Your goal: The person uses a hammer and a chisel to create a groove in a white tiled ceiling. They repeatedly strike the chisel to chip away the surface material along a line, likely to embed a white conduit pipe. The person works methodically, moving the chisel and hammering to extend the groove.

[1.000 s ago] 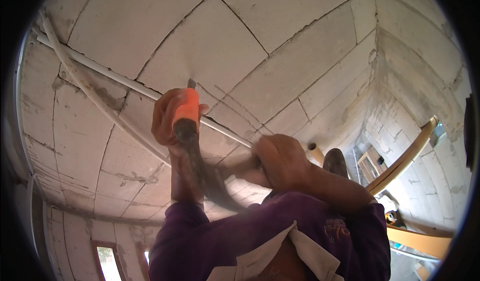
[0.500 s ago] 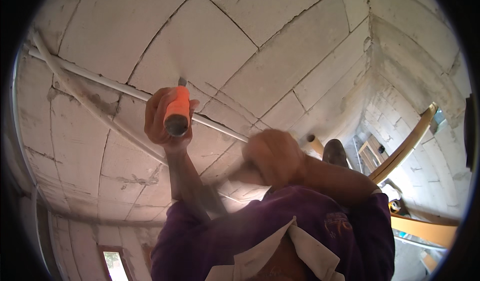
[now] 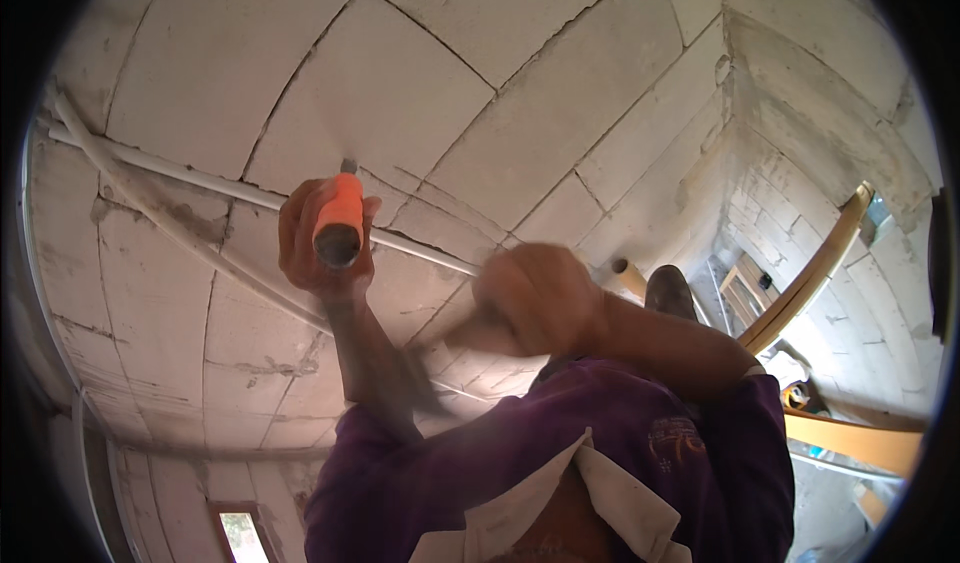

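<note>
White conduit pipes [image 3: 200, 178] run across the block wall [image 3: 560, 103] just beside the left hand [image 3: 325, 238]. Above them the wall face lies bare. The right hand [image 3: 540, 298] has open air around it.

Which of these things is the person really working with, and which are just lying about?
In use:
left hand gripping the orange-handled chisel
right hand, blurred
block wall
white pipe

Lying about:
yellow wooden planks
dark shoe

Left hand [image 3: 325, 238] raised, forearm near vertical, fingers wrapped tight in a fist; right hand [image 3: 535, 298] lower and beside it, blurred, also fisted, forearm running across from the right, both sleeves pushed up.
</note>
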`<state>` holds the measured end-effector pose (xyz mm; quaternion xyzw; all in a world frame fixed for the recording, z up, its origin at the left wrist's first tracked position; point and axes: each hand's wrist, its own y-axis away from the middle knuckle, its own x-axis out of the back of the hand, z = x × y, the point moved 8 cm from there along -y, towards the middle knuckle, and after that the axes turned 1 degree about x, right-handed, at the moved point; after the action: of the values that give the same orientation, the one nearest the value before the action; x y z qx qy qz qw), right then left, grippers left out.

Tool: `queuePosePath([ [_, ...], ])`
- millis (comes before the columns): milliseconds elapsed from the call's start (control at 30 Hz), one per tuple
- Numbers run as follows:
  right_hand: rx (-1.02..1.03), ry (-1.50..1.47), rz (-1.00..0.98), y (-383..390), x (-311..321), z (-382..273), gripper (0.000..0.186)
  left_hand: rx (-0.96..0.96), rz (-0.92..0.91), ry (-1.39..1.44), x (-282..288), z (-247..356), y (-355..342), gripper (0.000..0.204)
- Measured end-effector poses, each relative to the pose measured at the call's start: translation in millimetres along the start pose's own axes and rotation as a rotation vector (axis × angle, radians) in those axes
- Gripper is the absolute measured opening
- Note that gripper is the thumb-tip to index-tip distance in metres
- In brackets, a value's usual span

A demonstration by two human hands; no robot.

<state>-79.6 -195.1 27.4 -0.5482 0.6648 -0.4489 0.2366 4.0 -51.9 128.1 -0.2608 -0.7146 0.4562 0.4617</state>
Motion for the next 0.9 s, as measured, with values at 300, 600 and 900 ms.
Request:
queuePosePath([
  [300, -0.102, 0.095, -0.136, 5, -9, 5, 0.052, 0.003, -0.011, -0.063, -3, 0, -2, 0.037],
  [600, -0.068, 0.018, -0.123, 32, 9, -11, 0.048, 0.113, 0.055, 0.077, 7, -18, 10, 0.034],
  [900, -0.09, 0.006, -0.109, 41, 0, -2, 0.049, 0.062, 0.05, 0.116, -2, -2, 26, 0.039],
])
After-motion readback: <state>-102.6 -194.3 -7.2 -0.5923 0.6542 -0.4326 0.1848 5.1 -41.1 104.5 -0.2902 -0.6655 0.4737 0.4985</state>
